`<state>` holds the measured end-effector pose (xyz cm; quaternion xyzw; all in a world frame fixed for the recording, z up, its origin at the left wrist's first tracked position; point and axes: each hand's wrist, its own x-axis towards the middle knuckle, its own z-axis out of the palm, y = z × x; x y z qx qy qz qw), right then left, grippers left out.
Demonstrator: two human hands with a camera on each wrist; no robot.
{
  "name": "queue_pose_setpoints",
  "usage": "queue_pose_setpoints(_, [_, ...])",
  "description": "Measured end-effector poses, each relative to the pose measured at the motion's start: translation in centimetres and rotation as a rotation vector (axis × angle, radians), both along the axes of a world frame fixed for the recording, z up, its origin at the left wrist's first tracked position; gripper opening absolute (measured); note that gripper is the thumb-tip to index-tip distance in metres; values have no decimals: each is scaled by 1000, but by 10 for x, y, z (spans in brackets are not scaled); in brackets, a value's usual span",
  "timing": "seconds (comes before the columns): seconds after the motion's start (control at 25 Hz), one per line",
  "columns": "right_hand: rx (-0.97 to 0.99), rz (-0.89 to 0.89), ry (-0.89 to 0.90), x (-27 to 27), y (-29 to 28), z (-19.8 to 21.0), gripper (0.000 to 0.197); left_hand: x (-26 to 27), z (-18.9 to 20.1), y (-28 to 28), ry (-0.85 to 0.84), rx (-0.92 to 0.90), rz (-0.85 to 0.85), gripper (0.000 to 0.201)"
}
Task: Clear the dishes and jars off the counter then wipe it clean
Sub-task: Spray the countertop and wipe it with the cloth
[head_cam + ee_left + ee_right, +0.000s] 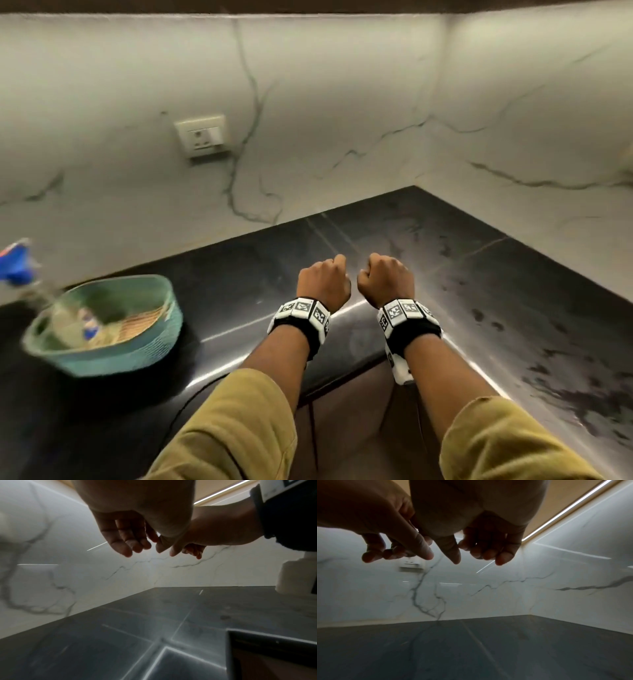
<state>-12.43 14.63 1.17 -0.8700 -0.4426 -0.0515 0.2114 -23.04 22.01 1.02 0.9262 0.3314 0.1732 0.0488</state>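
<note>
Both of my hands hover side by side over the dark stone counter, near its inner corner. The left hand and the right hand point their knuckles at the wall, and each wrist wears a marker band. In the left wrist view the left hand's fingers hang loosely curled with nothing in them. In the right wrist view the right hand's fingers hang the same way, empty, with the left hand beside them. No dish or jar shows on the counter near the hands.
A teal basket stands on the counter at the left, with a clear bottle with a blue top leaning out of it. A wall socket sits in the white marble backsplash. The L-shaped counter's front edge runs under my forearms.
</note>
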Motion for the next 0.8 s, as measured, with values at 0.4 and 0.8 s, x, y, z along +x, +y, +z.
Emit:
queue_pose_setpoints(0.4, [-30, 342, 37, -144, 91, -8, 16, -163, 2, 62, -145, 63, 342, 12])
queue_pose_setpoints(0.8, [-296, 766, -237, -292, 213, 13, 15, -350, -3, 143, -392, 71, 623, 16])
